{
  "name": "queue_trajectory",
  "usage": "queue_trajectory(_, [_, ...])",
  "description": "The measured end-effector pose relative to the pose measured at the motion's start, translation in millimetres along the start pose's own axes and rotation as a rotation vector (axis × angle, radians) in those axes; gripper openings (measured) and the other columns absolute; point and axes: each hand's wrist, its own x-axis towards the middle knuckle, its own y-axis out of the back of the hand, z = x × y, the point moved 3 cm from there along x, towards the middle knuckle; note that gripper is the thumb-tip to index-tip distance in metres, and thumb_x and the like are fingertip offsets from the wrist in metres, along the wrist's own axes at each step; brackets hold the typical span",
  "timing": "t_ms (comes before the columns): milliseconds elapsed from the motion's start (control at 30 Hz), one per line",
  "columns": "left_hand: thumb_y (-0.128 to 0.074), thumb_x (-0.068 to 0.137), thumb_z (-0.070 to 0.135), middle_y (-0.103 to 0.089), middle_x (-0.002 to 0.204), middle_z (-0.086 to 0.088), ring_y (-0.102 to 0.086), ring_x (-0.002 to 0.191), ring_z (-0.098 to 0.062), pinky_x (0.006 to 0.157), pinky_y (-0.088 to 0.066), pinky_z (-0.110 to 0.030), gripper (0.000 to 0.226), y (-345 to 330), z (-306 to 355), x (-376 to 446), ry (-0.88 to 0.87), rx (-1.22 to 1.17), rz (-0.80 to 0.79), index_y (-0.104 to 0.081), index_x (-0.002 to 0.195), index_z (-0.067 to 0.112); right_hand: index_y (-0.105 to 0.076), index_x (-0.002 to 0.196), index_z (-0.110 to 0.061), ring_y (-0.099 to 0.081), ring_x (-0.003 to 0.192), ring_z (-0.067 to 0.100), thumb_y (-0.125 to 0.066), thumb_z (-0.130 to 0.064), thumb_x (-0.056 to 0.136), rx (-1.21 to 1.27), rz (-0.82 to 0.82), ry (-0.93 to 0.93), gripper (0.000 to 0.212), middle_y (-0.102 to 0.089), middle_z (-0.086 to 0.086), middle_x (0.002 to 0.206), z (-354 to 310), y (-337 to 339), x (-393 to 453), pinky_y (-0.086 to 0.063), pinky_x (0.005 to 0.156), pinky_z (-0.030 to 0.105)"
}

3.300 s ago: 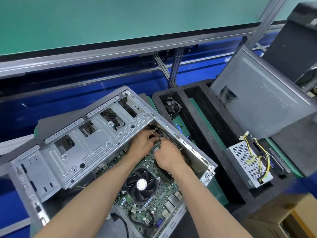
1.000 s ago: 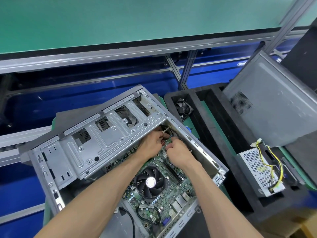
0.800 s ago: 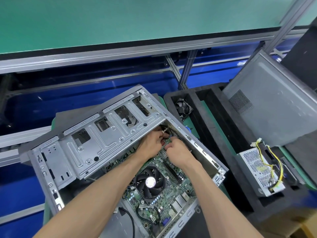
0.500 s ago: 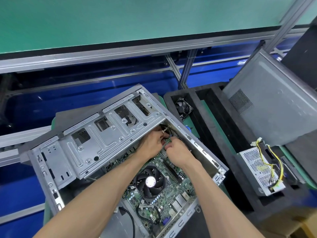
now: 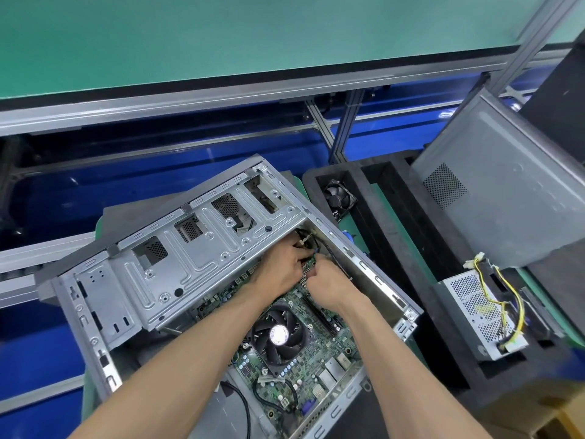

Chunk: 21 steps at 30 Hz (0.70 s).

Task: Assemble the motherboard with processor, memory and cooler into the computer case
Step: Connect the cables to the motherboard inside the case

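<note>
A black foam tray (image 5: 373,198) to the right holds a loose fan (image 5: 339,197) and power supply (image 5: 481,315). The drive cage (image 5: 190,264) overhangs the motherboard (image 5: 304,359) inside the computer case (image 5: 373,267). Left hand (image 5: 278,274) and right hand (image 5: 329,286) meet at the board's far edge, fingers curled around small cable connectors (image 5: 308,267).

Both hands (image 5: 311,277) together, fingers curled.

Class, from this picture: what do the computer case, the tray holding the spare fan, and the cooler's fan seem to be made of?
Computer case: bare sheet metal, likely steel; dull grey sheen, stamped ribs, punched holes.
Tray: seemingly black foam; matte, thick walls, cut pockets.
Cooler's fan: probably black plastic; smooth moulded blades.
</note>
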Motion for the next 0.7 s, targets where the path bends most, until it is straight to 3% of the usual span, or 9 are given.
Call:
queue_trajectory(67, [-0.048,0.090,-0.006,-0.050,0.143,-0.018,-0.064,0.102,-0.025,0.087,-0.047,-0.021,0.052,-1.5,0.5,-0.5,-0.024,0.071,-0.012,-0.061,0.135,0.018,-0.012,0.156,-0.005,-0.041,0.136,0.030,-0.037,0.005,0.090,-0.032,-0.012,0.004,0.071,-0.041,0.018,0.148,0.6,0.4,0.4,-0.036,0.113,0.039])
queue_trajectory(100, [-0.048,0.090,-0.007,-0.049,0.143,-0.017,-0.062,0.105,-0.028,0.086,-0.045,-0.021,0.053,-1.6,0.9,-0.6,-0.031,0.091,-0.014,-0.061,0.135,0.018,-0.012,0.157,-0.006,-0.040,0.137,0.031,-0.037,0.004,0.090,-0.043,-0.014,0.005,0.072,-0.041,0.019,0.148,0.6,0.6,0.2,-0.036,0.113,0.040])
queue_trajectory(167, [-0.046,0.089,-0.008,-0.059,0.131,-0.017,-0.064,0.080,-0.012,0.065,-0.041,-0.014,0.054,-1.1,0.3,-0.4,-0.007,0.059,-0.030,-0.063,0.133,0.018,-0.010,0.157,-0.006,-0.041,0.136,0.031,-0.037,0.004,0.090,-0.043,-0.012,0.009,0.073,-0.042,0.019,0.147,0.0,1.5,-0.4,-0.037,0.112,0.040])
queue_trajectory(233, [-0.044,0.090,-0.008,-0.071,0.103,-0.016,-0.044,0.043,-0.001,0.043,-0.035,-0.017,0.055,-1.4,-3.4,-0.6,0.065,-0.038,-0.062,-0.064,0.133,0.021,-0.011,0.157,-0.006,-0.049,0.126,0.030,-0.035,0.004,0.089,-0.011,0.000,0.017,0.073,-0.049,0.018,0.139,-0.8,2.2,-2.1,-0.043,0.106,0.039])
queue_trajectory(300, [-0.043,0.095,-0.005,-0.070,0.092,-0.010,-0.038,0.041,-0.007,0.041,-0.035,-0.024,0.053,2.2,-4.9,-2.3,0.128,-0.106,-0.098,-0.061,0.135,0.024,-0.012,0.156,-0.005,-0.054,0.118,0.028,-0.034,0.003,0.090,0.024,0.026,0.030,0.070,-0.052,0.017,0.133,-1.9,2.9,-3.1,-0.046,0.103,0.041])
queue_trajectory(467, [-0.039,0.102,0.000,-0.061,0.112,0.000,-0.038,0.042,0.002,0.042,-0.028,-0.018,0.045,18.5,-4.0,-8.9,0.188,-0.176,-0.143,-0.055,0.138,0.022,-0.027,0.149,0.000,-0.047,0.131,0.035,-0.035,0.000,0.096,0.025,0.071,0.030,0.053,-0.045,0.022,0.145,-3.3,6.0,-9.6,-0.040,0.106,0.044])
queue_trajectory(600, [-0.034,0.106,0.005,-0.046,0.135,-0.007,-0.051,0.093,-0.003,0.081,-0.039,-0.018,0.043,31.7,-5.4,-29.0,0.217,-0.191,-0.189,-0.038,0.147,0.018,-0.029,0.149,0.000,-0.046,0.132,0.033,-0.037,-0.001,0.097,0.015,0.054,0.021,0.052,-0.045,0.020,0.146,-3.0,4.2,-15.7,-0.039,0.107,0.043])
queue_trajectory(667, [-0.035,0.106,0.007,-0.033,0.154,-0.010,-0.044,0.132,-0.017,0.108,-0.029,-0.023,0.050,40.4,-8.6,-41.2,0.243,-0.182,-0.183,-0.023,0.155,0.013,-0.035,0.145,0.001,-0.046,0.133,0.034,-0.037,-0.001,0.097,0.002,0.048,0.024,0.048,-0.046,0.020,0.145,-3.2,3.2,-17.5,-0.039,0.108,0.045])
queue_trajectory(700, [-0.035,0.107,0.008,-0.027,0.159,-0.015,-0.042,0.135,-0.021,0.110,-0.028,-0.025,0.053,44.1,-11.1,-46.7,0.273,-0.179,-0.182,-0.016,0.156,0.010,-0.037,0.143,0.002,-0.046,0.133,0.035,-0.038,-0.002,0.097,-0.010,0.042,0.028,0.047,-0.046,0.021,0.145,-3.5,2.7,-18.3,-0.039,0.109,0.045])
